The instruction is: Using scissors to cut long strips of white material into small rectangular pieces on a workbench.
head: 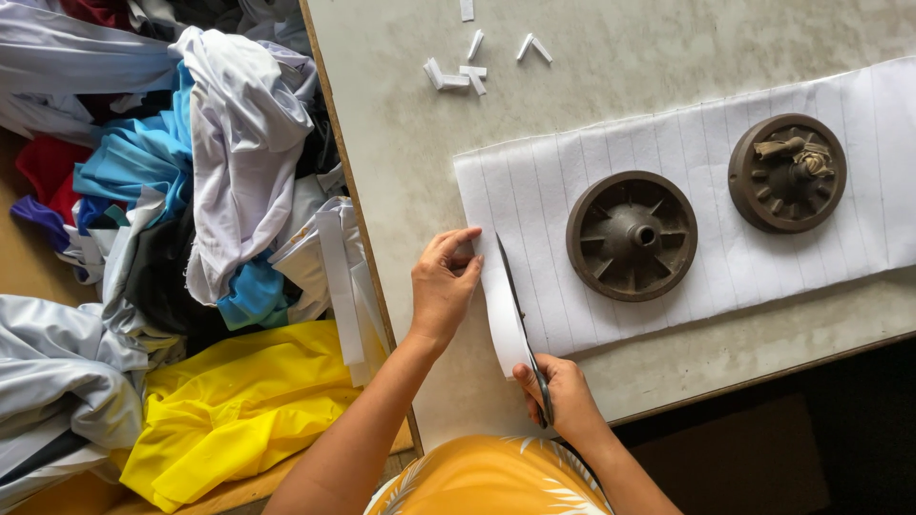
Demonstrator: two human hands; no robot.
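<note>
The cut may wander off the ruled line if the strip twists, since the left hand (pixel 444 286) only pinches its free end between thumb and fingertips. The right hand (pixel 563 396), closed through the handles, holds scissors (pixel 520 319) whose blades run up the sheet. The white lined fabric sheet (pixel 706 191) lies flat along the table's (pixel 401 143) near edge, pinned by two brown round weights (pixel 632 236).
</note>
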